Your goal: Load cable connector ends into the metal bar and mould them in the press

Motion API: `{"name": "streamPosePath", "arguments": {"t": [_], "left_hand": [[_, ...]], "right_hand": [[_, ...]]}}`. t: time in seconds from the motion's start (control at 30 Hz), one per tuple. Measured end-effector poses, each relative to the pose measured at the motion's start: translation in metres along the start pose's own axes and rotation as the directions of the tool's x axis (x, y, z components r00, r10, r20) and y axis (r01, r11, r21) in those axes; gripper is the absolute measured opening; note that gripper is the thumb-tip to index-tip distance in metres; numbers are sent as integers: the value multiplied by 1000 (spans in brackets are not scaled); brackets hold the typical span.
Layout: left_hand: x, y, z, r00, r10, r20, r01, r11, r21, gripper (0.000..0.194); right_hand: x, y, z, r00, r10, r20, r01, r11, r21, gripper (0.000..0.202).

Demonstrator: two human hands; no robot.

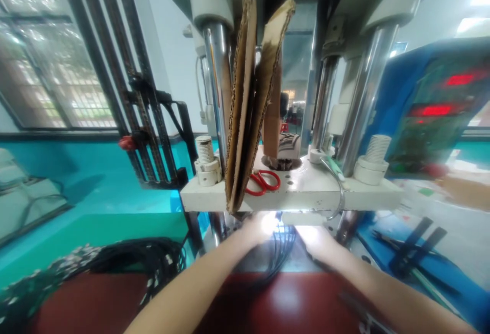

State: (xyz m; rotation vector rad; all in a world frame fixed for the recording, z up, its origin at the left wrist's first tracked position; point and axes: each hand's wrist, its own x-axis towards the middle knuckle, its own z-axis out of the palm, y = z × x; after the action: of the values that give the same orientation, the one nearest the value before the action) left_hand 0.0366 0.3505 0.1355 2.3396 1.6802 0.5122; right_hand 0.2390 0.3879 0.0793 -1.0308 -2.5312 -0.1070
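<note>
Both my arms reach under the pale plate (pixel 291 200) of a press, above a dark red surface (pixel 287 303). My left hand (pixel 262 228) is at the left side of several dark cables (pixel 281 252), and my right hand (pixel 312 237) is at their right. Bright light and blur hide the fingers of both hands, so their grip cannot be made out. The cables hang down toward the red surface. Folded cardboard (pixel 243 99) stands upright on the plate, beside red-handled scissors (pixel 264 182).
A large bundle of black cables (pixel 153 252) lies at the left. Chrome columns (pixel 367 89) rise from the plate. At the right are a blue control box (pixel 406 84) with red displays and dark tools (pixel 417 247) on a blue surface.
</note>
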Motion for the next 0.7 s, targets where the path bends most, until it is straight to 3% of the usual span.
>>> {"name": "streamPosePath", "arguments": {"t": [0.1,0.17,0.4,0.7], "left_hand": [[-3,18,7,964,264,-18,-263,964,31,35],[-3,20,11,941,338,-13,-336,939,72,43],[10,0,26,973,229,34,-231,969,86,49],[18,1,38,988,150,19,-150,989,-1,51]], "right_hand": [[1,-1,2,999,-42,-12,42,998,-37,44],[4,0,4,998,-59,-15,58,997,-59,43],[11,-4,3,994,-107,34,110,986,-123,34],[18,-6,-2,988,-43,146,65,987,-150,32]]}}
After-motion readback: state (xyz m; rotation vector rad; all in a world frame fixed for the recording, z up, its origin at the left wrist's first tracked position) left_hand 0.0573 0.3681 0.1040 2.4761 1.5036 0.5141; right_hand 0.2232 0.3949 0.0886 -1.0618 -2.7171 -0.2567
